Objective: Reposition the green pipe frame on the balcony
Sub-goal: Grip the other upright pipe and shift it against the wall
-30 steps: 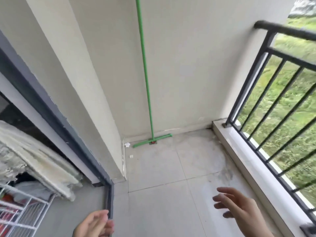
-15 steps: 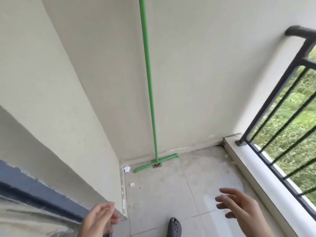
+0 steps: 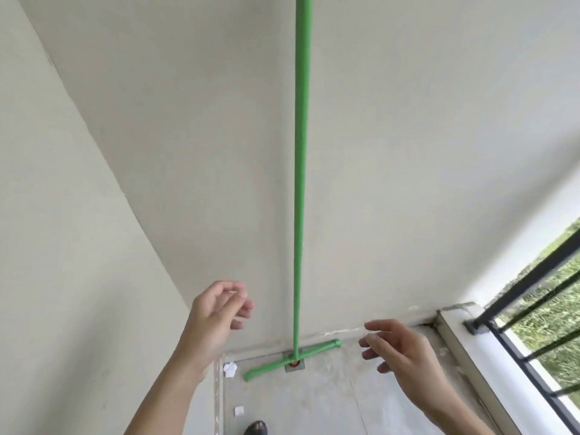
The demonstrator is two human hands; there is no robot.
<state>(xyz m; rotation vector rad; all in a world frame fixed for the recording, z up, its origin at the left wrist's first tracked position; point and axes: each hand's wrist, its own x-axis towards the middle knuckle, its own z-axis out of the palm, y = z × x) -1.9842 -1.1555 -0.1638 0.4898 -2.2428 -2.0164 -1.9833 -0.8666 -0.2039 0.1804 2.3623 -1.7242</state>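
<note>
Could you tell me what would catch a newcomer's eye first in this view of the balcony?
The green pipe frame stands out: a tall upright against the pale wall, with a short crossbar on the floor by the corner. The left hand and right hand are raised either side of it, fingers spread and not touching it. At the right edge, a black railing fronts green grass.

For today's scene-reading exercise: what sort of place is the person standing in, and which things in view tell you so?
Most likely the corner of a home balcony. A dark metal railing on a low ledge looks out over grass, and plain plastered walls meet a tiled floor.
</note>
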